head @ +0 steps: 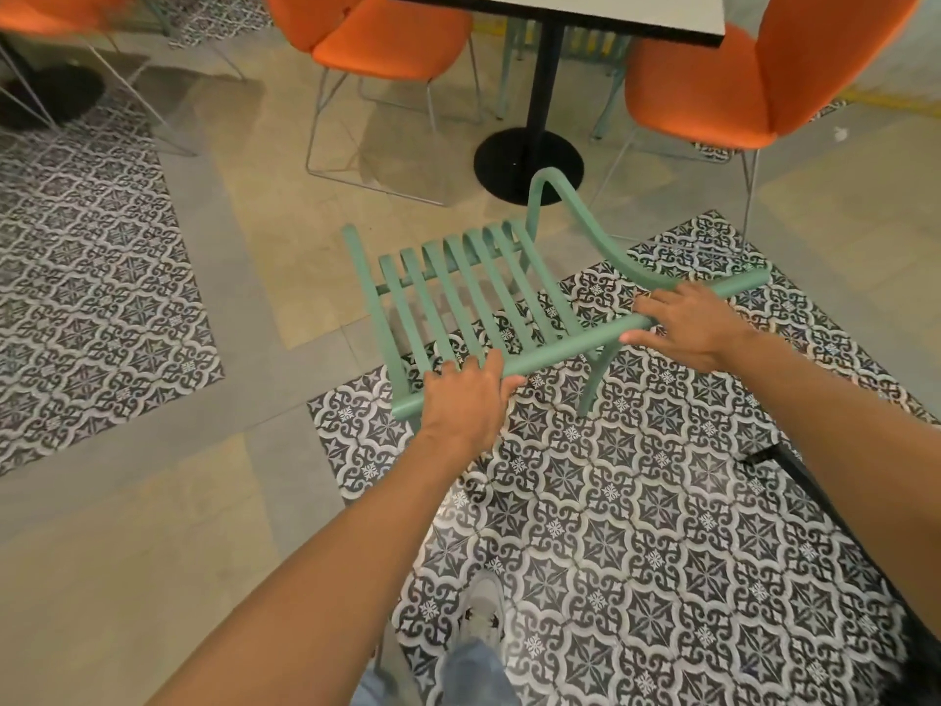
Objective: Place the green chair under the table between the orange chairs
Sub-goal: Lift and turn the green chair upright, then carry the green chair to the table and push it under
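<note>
A person is gripping the green chair (473,293) at the centre of the frame with both hands. The chair is pale mint green metal, with a seat of parallel slats, a round tube as its top rail running diagonally from lower left to upper right, and a curved armrest arching up on its right side. It is sitting tilted in the picture, partly over the patterned floor tiles (636,501) and partly over plain beige floor. The left hand (466,400) is clamped over the rail near its lower left end, fingers curling over the tube. The right hand (685,323) is wrapping the same rail further up and to the right, thumb below it. The surface (611,12) is standing at the top of the frame on a black pedestal, well apart from the chair. One orange chair (387,38) is sitting at upper left of it and another orange chair (738,84) at upper right, with an open gap between them.
</note>
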`<state>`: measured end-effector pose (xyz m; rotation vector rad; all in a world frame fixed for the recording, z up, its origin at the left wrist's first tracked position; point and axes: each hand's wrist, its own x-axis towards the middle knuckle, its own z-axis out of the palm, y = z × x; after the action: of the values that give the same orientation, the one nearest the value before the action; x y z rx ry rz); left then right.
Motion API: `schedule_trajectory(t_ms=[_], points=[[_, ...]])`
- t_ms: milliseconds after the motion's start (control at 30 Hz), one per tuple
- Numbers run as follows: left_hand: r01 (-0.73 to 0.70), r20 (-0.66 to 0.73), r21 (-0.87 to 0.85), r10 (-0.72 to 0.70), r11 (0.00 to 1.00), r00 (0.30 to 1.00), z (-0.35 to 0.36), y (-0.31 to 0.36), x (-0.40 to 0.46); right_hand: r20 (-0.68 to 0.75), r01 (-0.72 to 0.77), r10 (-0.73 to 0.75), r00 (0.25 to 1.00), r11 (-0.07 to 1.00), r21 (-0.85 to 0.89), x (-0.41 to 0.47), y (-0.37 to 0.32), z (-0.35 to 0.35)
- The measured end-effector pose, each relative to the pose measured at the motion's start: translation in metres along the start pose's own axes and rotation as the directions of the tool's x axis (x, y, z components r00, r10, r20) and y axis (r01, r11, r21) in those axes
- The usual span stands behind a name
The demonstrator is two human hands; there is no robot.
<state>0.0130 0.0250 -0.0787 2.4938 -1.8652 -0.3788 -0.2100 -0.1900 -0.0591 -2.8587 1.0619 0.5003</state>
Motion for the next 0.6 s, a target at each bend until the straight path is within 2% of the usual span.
schedule_trajectory(t_ms=[167,267,600], points=[[-0.041,0.004,0.021,0.041,0.999,0.999,-0.001,-0.041,-0.007,-0.052,-0.029,0.029,0.998,0.999,0.015,-0.005,-0.038,0.004],[-0.081,0.011,0.038,0.081,0.996,0.997,-0.004,-0.073,-0.011,-0.034,-0.075,0.076,0.997,0.997,0.025,-0.004,-0.068,0.005],[-0.196,0.036,0.076,0.194,0.978,0.98,-0.019,-0.199,-0.023,-0.061,-0.232,0.238,0.969,0.968,0.1,-0.006,-0.207,-0.004]])
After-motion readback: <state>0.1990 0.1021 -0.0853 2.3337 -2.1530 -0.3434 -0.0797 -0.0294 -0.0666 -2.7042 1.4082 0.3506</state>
